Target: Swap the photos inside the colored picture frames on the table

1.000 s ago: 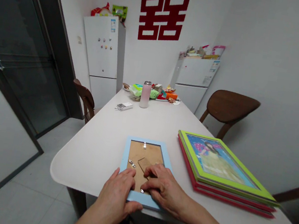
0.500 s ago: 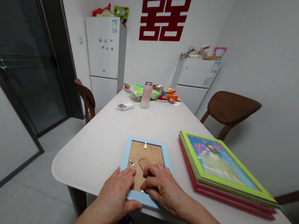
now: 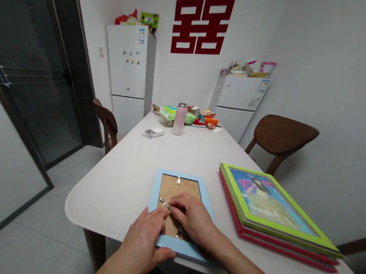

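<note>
A light blue picture frame [image 3: 182, 248] lies face down at the table's near edge, its brown backboard [image 3: 184, 193] facing up. My left hand [image 3: 146, 235] holds the frame's near left corner, with fingers over the side and the thumb along the near edge. Bent over the backboard, my right hand [image 3: 193, 214] has its thumb and index finger pinched at the inner end of the left metal clip [image 3: 162, 201]. Other metal clips show at the top [image 3: 179, 180] and at the bottom [image 3: 179, 232]. My right hand covers the board's right part.
On the right of the white table [image 3: 124, 170] lies a stack of frames, a green picture frame [image 3: 282, 204] over red ones [image 3: 289, 250]. Farther back are a pink bottle [image 3: 179, 118], a small silver-white device [image 3: 154, 132] and assorted packages [image 3: 169, 113]. Chairs [image 3: 281, 134] flank the table.
My right hand has moved from the bottom clip up and left to the left clip. The bottom clip is now uncovered and points inward. My left hand stays on the frame.
</note>
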A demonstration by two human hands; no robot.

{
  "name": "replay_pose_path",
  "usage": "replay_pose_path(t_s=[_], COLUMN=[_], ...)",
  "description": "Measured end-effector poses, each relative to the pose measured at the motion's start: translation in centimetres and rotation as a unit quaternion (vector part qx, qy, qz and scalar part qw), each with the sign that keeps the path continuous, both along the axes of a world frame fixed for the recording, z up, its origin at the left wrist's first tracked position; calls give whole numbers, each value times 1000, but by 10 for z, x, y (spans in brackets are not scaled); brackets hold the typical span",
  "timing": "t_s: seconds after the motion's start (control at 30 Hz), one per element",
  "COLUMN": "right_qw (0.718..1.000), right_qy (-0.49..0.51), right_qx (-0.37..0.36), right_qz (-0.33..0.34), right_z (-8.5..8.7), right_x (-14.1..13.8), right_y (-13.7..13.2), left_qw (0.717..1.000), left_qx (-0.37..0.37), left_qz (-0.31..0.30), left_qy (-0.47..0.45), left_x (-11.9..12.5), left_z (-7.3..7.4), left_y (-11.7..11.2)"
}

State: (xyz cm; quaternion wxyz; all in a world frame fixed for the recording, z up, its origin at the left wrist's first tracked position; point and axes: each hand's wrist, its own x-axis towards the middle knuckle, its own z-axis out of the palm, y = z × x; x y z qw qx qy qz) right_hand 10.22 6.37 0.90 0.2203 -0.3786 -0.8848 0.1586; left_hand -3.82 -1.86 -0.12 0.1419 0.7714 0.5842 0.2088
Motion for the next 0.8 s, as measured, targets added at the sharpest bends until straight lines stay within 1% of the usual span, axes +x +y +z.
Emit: replay_pose_path(t_s=[0.1, 0.2, 0.3, 0.43, 0.5, 0.67, 0.73, 0.8], right_qw=[999, 998, 998, 998, 998, 985, 979, 976], right_qy=[-30, -58, -67, -61, -53, -59, -69, -75], right_qx=[22, 19, 13, 15, 19, 34, 34, 32], right_qz=[-34, -30, -15, 2, -24, -159, -190, -204], right_z=[-5, -6, -7, -7, -6, -6, -8, -13], right_x=[-19, -30, -34, -33, -29, -13, -11, -14], right_y=[13, 19, 18, 18, 24, 60, 71, 79], left_qw=[1000, 1000, 1000, 1000, 1000, 1000, 1000, 1000], left_qx=[1, 7, 10, 12, 10, 3, 2, 0], left_qz=[-3, 0, 5, 5, 0, -2, -1, -1], left_qy=[-2, -10, -22, -28, -27, -23, -24, -27], left_x=[0, 0, 1, 1, 0, -1, -1, -1], left_z=[0, -1, -2, -2, -3, -4, -3, -2], left_y=[0, 0, 1, 2, 1, 1, 1, 1])
